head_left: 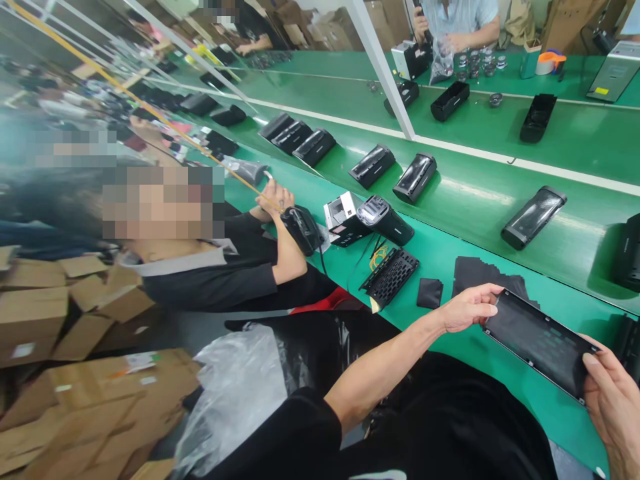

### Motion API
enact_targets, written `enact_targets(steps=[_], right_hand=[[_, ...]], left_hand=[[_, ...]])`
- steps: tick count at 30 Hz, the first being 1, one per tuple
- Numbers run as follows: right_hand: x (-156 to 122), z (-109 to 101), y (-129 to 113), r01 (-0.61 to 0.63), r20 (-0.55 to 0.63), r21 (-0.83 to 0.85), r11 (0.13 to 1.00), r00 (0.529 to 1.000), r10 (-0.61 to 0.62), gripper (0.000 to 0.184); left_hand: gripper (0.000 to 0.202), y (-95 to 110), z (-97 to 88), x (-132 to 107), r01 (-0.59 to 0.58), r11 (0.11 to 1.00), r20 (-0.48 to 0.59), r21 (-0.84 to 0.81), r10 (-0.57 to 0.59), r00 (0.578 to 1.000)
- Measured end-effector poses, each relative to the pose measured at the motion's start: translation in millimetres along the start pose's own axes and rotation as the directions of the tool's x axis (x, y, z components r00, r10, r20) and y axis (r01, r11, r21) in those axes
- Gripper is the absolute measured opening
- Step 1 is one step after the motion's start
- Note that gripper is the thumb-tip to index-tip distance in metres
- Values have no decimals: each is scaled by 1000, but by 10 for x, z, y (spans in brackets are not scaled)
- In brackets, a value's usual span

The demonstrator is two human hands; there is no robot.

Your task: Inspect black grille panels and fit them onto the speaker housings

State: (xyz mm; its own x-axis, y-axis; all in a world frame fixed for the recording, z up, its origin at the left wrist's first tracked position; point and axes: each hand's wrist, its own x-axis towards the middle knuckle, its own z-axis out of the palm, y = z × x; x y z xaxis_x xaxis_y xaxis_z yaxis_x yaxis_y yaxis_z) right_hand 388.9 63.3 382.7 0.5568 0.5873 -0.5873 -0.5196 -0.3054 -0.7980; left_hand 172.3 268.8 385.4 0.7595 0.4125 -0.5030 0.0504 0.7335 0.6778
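Both my hands hold a flat black rectangular panel above the green bench. My left hand grips its left end with thumb on top and fingers curled beneath. My right hand holds its right end at the frame's lower right, fingers closed on the edge. Just beyond the panel lie thin black sheets, a small black square pad and a perforated black grille plate.
To my left a co-worker in black holds a black housing. Several black housings ride the green conveyor. A person stands across the far bench. Cardboard boxes and a plastic bag sit at lower left.
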Motion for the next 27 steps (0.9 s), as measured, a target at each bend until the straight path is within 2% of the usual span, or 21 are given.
enact_targets(steps=[10,20,25,27], right_hand=[[0,35,-54,-7,-17,-78,997,1000,5,59],[69,125,-61,-48,-85,79,996,995,55,57],[115,154,-69,-95,22,94,991,995,94,54],[141,143,-70,-98,-24,95,991,995,101,55]], left_hand=[[68,29,31,1,-2,1000,-22,27,3,1000],[67,-16,-27,47,-34,999,-80,6,35,996],[69,-37,-72,60,-49,999,-100,1,49,994],[70,-51,-84,65,-57,998,-88,4,58,994]])
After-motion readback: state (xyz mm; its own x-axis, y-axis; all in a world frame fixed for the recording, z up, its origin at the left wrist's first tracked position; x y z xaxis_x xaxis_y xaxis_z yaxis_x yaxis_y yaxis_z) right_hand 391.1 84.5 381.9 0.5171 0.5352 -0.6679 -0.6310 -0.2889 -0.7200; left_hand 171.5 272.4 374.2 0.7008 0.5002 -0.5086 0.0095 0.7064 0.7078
